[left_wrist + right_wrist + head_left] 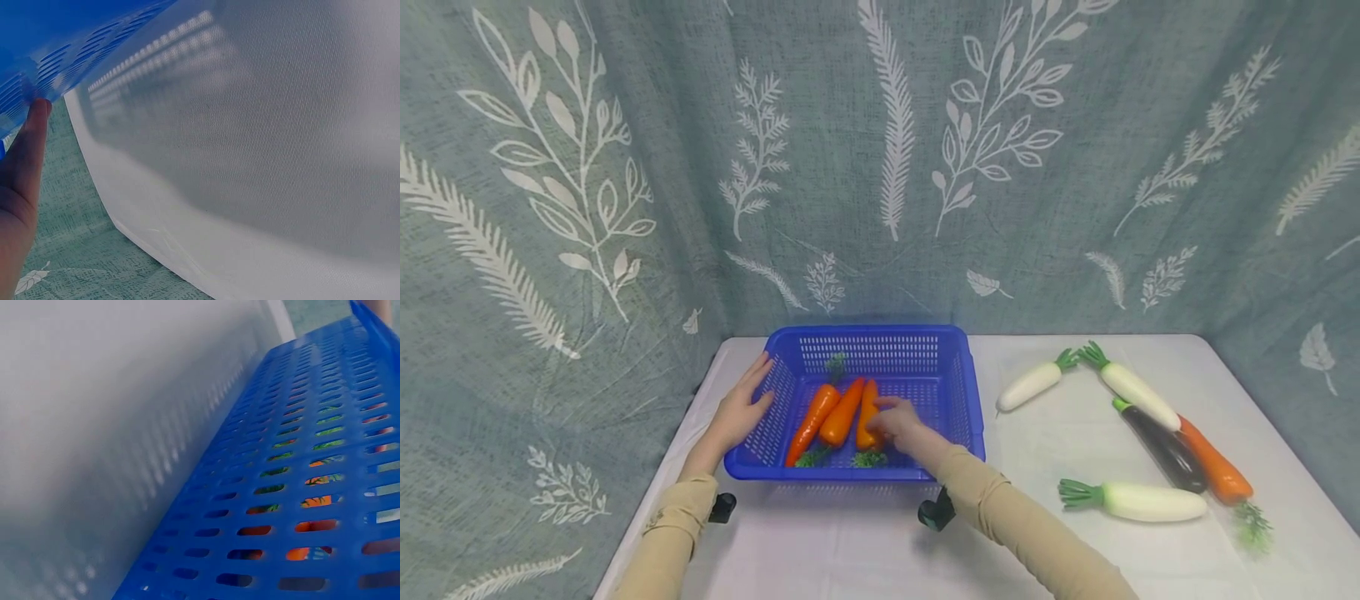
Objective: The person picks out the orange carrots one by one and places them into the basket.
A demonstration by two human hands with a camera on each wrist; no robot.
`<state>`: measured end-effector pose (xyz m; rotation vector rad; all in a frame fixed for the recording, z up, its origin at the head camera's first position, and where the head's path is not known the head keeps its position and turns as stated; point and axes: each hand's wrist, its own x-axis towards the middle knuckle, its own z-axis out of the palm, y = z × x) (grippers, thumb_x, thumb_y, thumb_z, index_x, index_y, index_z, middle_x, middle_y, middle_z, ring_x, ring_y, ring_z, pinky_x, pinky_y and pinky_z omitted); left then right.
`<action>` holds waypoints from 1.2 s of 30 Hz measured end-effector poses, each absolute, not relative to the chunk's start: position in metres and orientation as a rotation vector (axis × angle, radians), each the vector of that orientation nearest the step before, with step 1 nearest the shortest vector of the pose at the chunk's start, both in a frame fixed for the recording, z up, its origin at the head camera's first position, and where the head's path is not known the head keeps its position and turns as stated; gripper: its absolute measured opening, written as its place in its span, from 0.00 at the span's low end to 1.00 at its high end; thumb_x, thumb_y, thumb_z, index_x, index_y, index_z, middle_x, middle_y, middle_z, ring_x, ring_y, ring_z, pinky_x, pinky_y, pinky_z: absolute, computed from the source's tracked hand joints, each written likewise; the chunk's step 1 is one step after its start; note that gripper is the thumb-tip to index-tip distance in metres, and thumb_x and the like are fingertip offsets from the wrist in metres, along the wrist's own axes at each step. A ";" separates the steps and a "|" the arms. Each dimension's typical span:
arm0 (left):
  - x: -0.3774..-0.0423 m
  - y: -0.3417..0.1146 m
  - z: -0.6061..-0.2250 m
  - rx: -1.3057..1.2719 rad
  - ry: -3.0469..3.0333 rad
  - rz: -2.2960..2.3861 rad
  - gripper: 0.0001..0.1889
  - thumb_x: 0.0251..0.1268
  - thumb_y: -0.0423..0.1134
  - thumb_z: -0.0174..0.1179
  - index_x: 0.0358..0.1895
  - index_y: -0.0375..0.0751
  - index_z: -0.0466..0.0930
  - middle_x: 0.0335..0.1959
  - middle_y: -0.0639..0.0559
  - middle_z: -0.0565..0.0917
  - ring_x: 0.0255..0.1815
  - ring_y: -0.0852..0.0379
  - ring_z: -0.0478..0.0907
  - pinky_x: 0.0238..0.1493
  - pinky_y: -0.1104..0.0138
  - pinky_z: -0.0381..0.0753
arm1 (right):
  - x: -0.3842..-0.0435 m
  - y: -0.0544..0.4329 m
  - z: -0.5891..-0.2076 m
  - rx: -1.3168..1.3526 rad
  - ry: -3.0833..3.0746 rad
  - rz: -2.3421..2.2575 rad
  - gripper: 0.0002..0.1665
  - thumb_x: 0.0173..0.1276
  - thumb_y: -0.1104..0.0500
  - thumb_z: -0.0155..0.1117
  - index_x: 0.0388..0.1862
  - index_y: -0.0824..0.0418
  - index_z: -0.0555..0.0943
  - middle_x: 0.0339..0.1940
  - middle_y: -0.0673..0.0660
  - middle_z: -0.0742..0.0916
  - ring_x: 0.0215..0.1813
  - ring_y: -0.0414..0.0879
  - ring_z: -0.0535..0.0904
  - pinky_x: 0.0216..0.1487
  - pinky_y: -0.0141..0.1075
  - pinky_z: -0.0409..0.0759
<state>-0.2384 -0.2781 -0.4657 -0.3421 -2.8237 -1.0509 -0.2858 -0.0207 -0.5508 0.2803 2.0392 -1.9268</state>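
Observation:
A blue plastic basket (962, 392) with slotted walls holds three carrots: a left carrot (811, 425), a middle carrot (844, 414) and a right carrot (867, 417). My right hand (901, 421) reaches over the near rim, its thumb and bent forefinger on the right carrot. Across the basket's left rim lies my left hand (737, 417), fingers extended and thumb apart. In the left wrist view a fingertip (40, 107) meets the outside of the slotted wall. Through the slots of the basket (300, 456), the right wrist view shows orange and green bits; the right hand is hidden there.
Right of the basket, on the white table (1030, 450), lie several vegetables: white radishes (1033, 385), a dark eggplant (1161, 446) and another carrot (1213, 467). A green patterned curtain (850, 167) hangs behind the table and along its sides.

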 end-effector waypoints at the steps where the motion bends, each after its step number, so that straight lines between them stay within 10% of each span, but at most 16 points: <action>1: -0.239 -0.278 -0.466 -0.340 -2.827 -1.052 0.29 0.69 0.32 0.47 0.72 0.31 0.53 0.76 0.36 0.50 0.74 0.33 0.49 0.71 0.40 0.51 | -0.289 -0.021 -0.554 0.282 2.021 -1.911 0.30 0.48 0.74 0.68 0.53 0.62 0.80 0.40 0.65 0.81 0.25 0.48 0.76 0.28 0.43 0.84; 14: -0.240 -0.279 -0.467 -0.326 -2.837 -1.052 0.29 0.69 0.32 0.46 0.72 0.31 0.53 0.76 0.37 0.50 0.75 0.33 0.48 0.71 0.40 0.51 | -0.230 -0.021 -0.469 0.334 2.045 -1.833 0.24 0.57 0.76 0.61 0.55 0.67 0.77 0.42 0.63 0.80 0.38 0.50 0.79 0.44 0.45 0.85; 21: -0.239 -0.278 -0.466 -0.326 -2.838 -1.057 0.29 0.69 0.32 0.46 0.73 0.32 0.53 0.76 0.37 0.50 0.75 0.34 0.48 0.71 0.40 0.51 | -0.356 -0.033 -0.675 0.223 1.773 -1.906 0.34 0.40 0.78 0.71 0.46 0.50 0.82 0.37 0.62 0.82 0.33 0.52 0.82 0.31 0.42 0.85; 23: -0.239 -0.278 -0.466 -0.325 -2.841 -1.058 0.29 0.70 0.32 0.46 0.73 0.32 0.53 0.76 0.38 0.49 0.75 0.34 0.48 0.71 0.40 0.51 | -0.360 -0.036 -0.683 0.213 1.788 -1.879 0.35 0.43 0.78 0.70 0.49 0.51 0.81 0.40 0.63 0.81 0.35 0.54 0.82 0.33 0.43 0.85; 30: -0.240 -0.278 -0.464 -0.308 -2.851 -1.060 0.29 0.70 0.32 0.46 0.73 0.32 0.53 0.76 0.38 0.50 0.75 0.33 0.49 0.71 0.40 0.51 | -0.262 -0.025 -0.523 0.079 1.925 -1.734 0.34 0.49 0.78 0.66 0.57 0.59 0.76 0.49 0.65 0.78 0.39 0.52 0.79 0.40 0.42 0.85; 36: -0.241 -0.279 -0.464 -0.303 -2.855 -1.061 0.29 0.70 0.32 0.47 0.73 0.32 0.53 0.76 0.38 0.50 0.75 0.33 0.49 0.71 0.40 0.51 | -0.235 -0.021 -0.475 0.032 1.952 -1.639 0.34 0.55 0.79 0.59 0.63 0.65 0.72 0.54 0.65 0.77 0.41 0.49 0.77 0.45 0.41 0.84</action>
